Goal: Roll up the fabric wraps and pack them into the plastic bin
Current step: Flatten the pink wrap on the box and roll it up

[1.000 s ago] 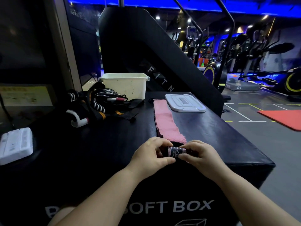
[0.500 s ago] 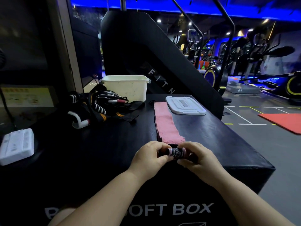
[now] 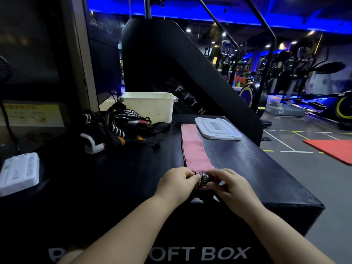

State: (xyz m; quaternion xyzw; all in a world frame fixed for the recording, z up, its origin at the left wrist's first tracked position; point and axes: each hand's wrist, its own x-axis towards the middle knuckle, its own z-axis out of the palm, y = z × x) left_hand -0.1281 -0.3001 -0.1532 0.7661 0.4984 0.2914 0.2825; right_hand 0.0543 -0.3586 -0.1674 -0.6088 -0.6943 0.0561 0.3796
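Both the left hand and right hand pinch the pink wrap's rolled end at frame centre; its strip runs lengthwise up-frame toward the lid.

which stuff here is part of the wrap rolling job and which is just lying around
Part of the job:
- pink wrap, its rolled end pinched by the left hand and right hand
- heap of loose wraps
- bin
- lid, lying off the bin

Just lying about:
- white box at the left edge
- yellow sign
- red mat on the floor
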